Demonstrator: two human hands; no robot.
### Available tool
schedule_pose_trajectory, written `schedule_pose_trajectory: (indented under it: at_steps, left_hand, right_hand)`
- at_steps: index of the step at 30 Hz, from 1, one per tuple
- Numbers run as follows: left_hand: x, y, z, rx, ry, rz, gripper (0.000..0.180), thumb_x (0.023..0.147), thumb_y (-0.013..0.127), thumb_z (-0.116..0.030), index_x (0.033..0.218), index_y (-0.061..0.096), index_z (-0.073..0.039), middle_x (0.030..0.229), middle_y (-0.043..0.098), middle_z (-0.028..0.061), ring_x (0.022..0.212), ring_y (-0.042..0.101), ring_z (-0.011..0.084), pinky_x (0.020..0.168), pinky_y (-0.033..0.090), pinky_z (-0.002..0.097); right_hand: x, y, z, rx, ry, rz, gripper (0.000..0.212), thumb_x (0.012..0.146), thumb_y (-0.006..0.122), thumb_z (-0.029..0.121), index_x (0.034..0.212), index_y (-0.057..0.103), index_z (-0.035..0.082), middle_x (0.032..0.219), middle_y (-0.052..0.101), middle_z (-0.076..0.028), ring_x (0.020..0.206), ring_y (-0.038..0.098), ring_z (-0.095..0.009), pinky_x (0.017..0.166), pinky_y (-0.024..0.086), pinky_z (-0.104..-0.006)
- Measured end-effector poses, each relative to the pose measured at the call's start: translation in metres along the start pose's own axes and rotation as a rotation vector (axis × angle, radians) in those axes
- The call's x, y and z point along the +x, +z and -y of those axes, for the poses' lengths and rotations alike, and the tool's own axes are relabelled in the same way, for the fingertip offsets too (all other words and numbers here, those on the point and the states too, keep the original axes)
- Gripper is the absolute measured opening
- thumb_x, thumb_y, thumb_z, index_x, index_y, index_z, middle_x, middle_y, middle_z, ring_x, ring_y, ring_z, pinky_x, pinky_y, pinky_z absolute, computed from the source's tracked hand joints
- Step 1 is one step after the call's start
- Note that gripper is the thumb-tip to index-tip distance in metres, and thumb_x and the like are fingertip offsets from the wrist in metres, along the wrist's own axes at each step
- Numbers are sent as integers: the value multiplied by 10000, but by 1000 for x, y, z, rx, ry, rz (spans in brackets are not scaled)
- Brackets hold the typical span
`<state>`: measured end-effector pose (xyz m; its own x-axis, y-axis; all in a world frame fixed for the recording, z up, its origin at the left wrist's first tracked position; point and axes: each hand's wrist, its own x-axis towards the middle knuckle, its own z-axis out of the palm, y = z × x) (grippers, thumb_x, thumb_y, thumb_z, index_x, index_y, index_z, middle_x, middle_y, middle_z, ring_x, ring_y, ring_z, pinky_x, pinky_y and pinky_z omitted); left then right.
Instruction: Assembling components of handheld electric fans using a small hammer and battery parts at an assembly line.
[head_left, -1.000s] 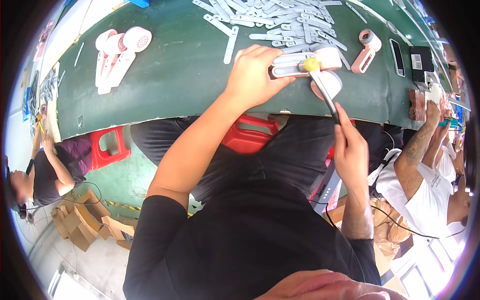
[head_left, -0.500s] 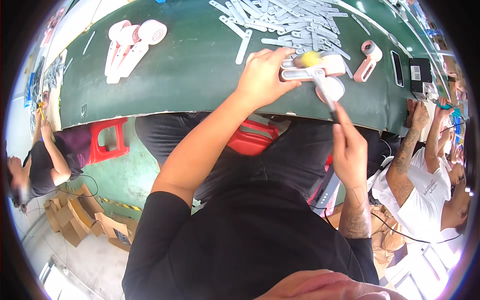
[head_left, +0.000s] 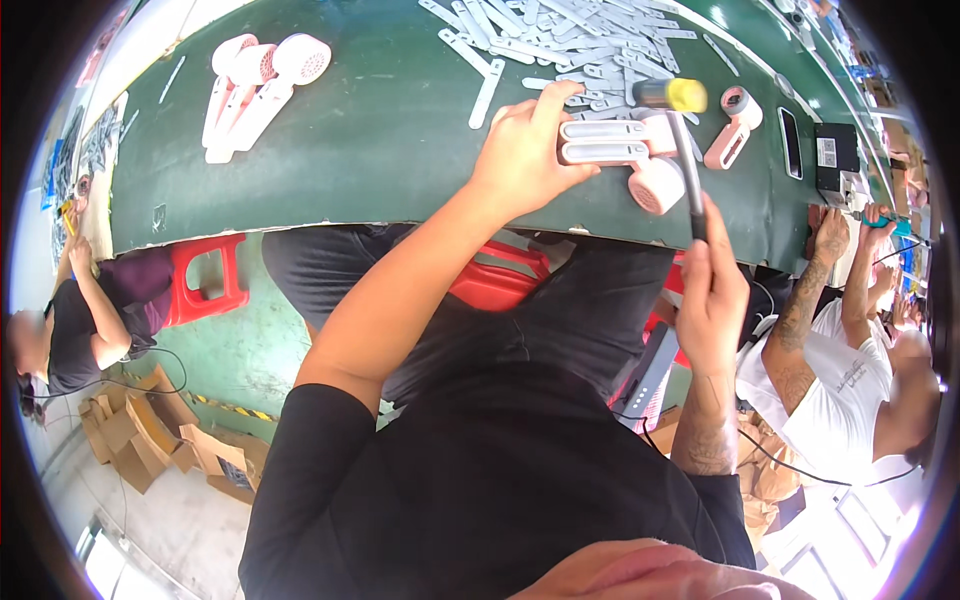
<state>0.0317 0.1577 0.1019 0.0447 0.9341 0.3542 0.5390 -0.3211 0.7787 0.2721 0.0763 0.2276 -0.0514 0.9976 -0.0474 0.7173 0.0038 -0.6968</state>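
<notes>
My left hand [head_left: 525, 150] grips the handle ends of two pink handheld fans [head_left: 658, 187], which lie side by side on the green table [head_left: 380, 130]. A grey strip sits along each handle, and the round heads point to the right. My right hand [head_left: 712, 300] is closed around the dark grip of a mallet [head_left: 688, 96]. Its yellow-and-black head is raised just above the fans, slightly blurred. A heap of loose grey strips [head_left: 610, 50] lies beyond my left hand.
Three pink fans [head_left: 262, 100] rest together at the left. Another fan [head_left: 733, 130] with an open handle slot lies at the right, near a dark, flat rectangular object [head_left: 791, 142] and a black box [head_left: 838, 160]. Co-workers sit on both sides; one's hand [head_left: 832, 238] is near the box.
The mallet has lifted off the handles and swung to the right, with my right hand shifting slightly right. My left hand stays on the fans.
</notes>
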Motion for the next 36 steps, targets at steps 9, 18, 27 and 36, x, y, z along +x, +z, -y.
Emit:
schedule_pose_trajectory:
  at_steps: [9, 18, 27, 36]
  left_hand:
    - [2, 2, -5, 18, -22, 26, 957, 716, 1011, -285, 1484, 465, -114, 1149, 793, 165, 1111, 738, 411, 1029, 551, 501]
    - [0, 3, -3, -57, -54, 20, 1028, 703, 1019, -290, 1522, 419, -129, 1136, 784, 190, 1085, 743, 412, 998, 575, 479]
    - [-3, 1, -1, -63, -38, 9, 1070, 698, 1018, -262, 1538, 374, -106, 1118, 795, 188, 1052, 754, 408, 1030, 552, 485]
    - [5, -2, -6, -71, -123, 72, 1038, 705, 1019, -290, 1527, 419, -88, 1171, 794, 197, 1148, 731, 411, 1054, 541, 487]
  right_hand:
    - [6, 9, -17, -207, -182, -74, 442, 1115, 555, 63, 1555, 590, 45, 1239, 793, -180, 1000, 795, -312, 907, 577, -366]
    - [7, 31, -13, -186, -355, 63, 459, 1097, 564, 33, 1555, 586, 42, 1361, 717, -265, 1224, 736, -392, 1014, 562, -398]
    - [5, 19, 0, -197, -69, 112, 472, 1094, 586, 45, 1563, 598, 96, 1227, 746, -271, 963, 768, -363, 897, 579, -387]
    - [6, 23, -33, -153, -166, 27, 450, 1108, 586, 82, 1558, 605, 100, 1246, 745, -273, 1065, 770, -403, 940, 583, -408]
